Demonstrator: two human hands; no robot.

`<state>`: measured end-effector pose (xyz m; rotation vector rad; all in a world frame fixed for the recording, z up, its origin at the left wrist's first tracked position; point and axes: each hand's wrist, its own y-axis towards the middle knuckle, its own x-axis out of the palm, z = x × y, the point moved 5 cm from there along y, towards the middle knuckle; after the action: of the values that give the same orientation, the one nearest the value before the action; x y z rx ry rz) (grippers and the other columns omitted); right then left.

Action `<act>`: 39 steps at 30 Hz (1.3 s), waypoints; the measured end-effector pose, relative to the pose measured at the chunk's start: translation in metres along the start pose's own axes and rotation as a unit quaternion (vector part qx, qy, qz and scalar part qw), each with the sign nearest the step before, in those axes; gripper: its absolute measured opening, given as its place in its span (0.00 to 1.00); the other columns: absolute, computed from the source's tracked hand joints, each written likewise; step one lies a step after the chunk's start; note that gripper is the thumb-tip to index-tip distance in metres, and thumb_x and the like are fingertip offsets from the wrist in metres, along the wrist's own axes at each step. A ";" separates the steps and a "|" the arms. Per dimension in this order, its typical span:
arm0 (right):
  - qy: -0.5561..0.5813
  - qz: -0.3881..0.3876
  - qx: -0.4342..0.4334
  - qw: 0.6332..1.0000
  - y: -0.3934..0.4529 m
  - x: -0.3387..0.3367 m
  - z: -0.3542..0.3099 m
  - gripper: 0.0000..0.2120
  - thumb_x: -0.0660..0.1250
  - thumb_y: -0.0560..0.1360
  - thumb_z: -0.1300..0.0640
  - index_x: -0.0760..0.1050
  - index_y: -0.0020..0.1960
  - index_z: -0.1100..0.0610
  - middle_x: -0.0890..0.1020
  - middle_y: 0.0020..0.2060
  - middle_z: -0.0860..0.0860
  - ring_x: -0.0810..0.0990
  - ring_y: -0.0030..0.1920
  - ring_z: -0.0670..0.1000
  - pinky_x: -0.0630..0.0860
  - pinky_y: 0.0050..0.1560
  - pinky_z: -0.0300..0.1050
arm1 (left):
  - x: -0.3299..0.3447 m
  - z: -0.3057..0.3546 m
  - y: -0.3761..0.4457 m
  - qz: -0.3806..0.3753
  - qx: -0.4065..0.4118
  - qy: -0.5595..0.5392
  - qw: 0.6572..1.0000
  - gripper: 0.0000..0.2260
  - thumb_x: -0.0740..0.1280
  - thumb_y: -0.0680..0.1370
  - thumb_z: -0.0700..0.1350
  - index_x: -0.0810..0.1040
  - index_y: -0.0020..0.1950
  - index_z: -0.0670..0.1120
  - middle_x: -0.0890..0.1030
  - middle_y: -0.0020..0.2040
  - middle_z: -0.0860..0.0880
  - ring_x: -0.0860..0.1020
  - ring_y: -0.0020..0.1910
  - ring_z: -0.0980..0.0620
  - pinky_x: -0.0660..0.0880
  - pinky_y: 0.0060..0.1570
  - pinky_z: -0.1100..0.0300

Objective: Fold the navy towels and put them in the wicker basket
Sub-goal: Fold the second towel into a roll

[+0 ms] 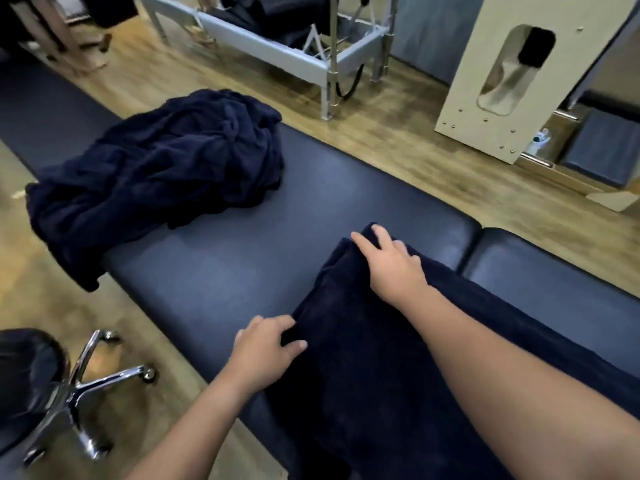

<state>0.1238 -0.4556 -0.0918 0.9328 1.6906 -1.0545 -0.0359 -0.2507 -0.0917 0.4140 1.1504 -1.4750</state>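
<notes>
A navy towel (360, 358) lies spread in a long strip across the dark padded treatment table (221, 265), running from the table's middle towards the lower right. My left hand (263, 351) pinches its near left corner between thumb and fingers. My right hand (391, 261) holds the far left corner, with the fingers curled over the folded edge. A crumpled heap of navy towels (162, 168) sits on the table's far left end and hangs over its near edge. No wicker basket is in view.
A rolling stool with a chrome star base (86, 386) stands on the wooden floor at the lower left. Beyond the table are a grey metal-framed bench (277, 53) and a cream panel with a cut-out (509, 64). A second pad (554, 271) adjoins the table at the right.
</notes>
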 end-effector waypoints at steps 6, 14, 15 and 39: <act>-0.051 -0.002 0.094 0.994 0.042 -0.010 0.004 0.21 0.54 0.80 0.59 0.69 0.68 0.42 0.61 0.73 0.56 0.65 0.66 0.64 0.67 0.62 0.63 | 0.007 -0.032 -0.010 -0.086 0.013 -0.212 0.973 0.20 0.68 0.67 0.67 0.81 0.54 0.61 0.85 0.49 0.63 0.82 0.55 0.60 0.72 0.65 0.41; 0.142 0.154 -0.076 0.975 0.040 -0.019 -0.027 0.09 0.65 0.79 0.62 0.77 0.57 0.51 0.82 0.49 0.48 0.74 0.52 0.55 0.75 0.54 0.55 | -0.001 -0.063 -0.041 -0.230 0.031 -0.377 0.897 0.12 0.71 0.74 0.43 0.80 0.48 0.34 0.80 0.42 0.47 0.75 0.43 0.52 0.70 0.44 0.59; 0.130 0.143 -0.093 0.977 0.039 -0.011 -0.035 0.10 0.66 0.79 0.61 0.77 0.58 0.52 0.83 0.50 0.48 0.73 0.53 0.55 0.75 0.55 0.55 | 0.002 -0.073 -0.042 -0.231 0.017 -0.356 0.905 0.12 0.71 0.73 0.44 0.80 0.48 0.35 0.78 0.41 0.48 0.74 0.42 0.52 0.68 0.45 0.58; 0.013 0.150 0.044 0.988 -0.100 0.061 -0.051 0.21 0.64 0.79 0.47 0.72 0.71 0.51 0.73 0.71 0.50 0.68 0.73 0.53 0.67 0.72 0.58 | 0.043 0.027 -0.027 -0.111 0.210 0.280 0.930 0.41 0.56 0.79 0.66 0.40 0.82 0.48 0.39 0.82 0.37 0.41 0.80 0.33 0.51 0.76 0.36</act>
<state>-0.0002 -0.4356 -0.1141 1.2198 1.4763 -0.9215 -0.0631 -0.3006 -0.1024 1.0860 1.3477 -1.8761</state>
